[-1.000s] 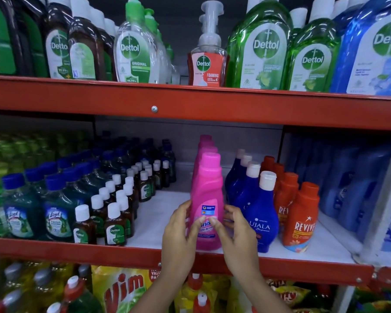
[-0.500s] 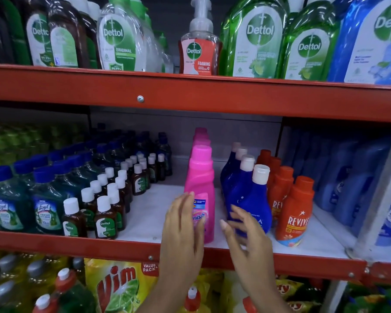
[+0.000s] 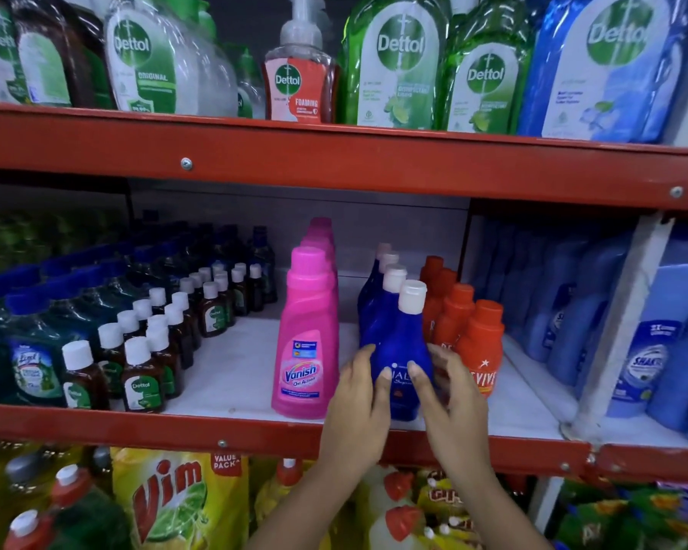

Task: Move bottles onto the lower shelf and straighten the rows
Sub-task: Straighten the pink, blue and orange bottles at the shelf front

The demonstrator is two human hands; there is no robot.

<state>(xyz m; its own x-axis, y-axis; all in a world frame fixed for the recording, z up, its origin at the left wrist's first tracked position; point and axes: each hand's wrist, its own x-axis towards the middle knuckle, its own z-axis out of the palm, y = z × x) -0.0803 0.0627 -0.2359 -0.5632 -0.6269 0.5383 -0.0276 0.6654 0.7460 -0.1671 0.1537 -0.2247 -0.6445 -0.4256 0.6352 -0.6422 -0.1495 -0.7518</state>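
Note:
On the middle shelf (image 3: 136,424) a row of pink Vanish bottles (image 3: 306,339) stands upright, the front one with its label facing me. To its right runs a row of dark blue white-capped bottles (image 3: 400,331), then a row of orange Revive bottles (image 3: 481,343). My left hand (image 3: 358,402) presses on the left side of the front blue bottle. On the bottle's right side sits my right hand (image 3: 451,391), with fingertips on the label. The bottle stands on the shelf near the front edge.
Small brown Dettol bottles (image 3: 140,383) and green Lizol bottles (image 3: 28,359) fill the left of this shelf. Light blue bottles (image 3: 652,351) stand beyond a white upright (image 3: 612,331). Large Dettol bottles (image 3: 398,61) line the shelf above. Vim pouches (image 3: 175,502) lie below.
Both hands let go of the front pink bottle and moved right onto the front blue bottle. The pink bottle now stands free, its label turned forward.

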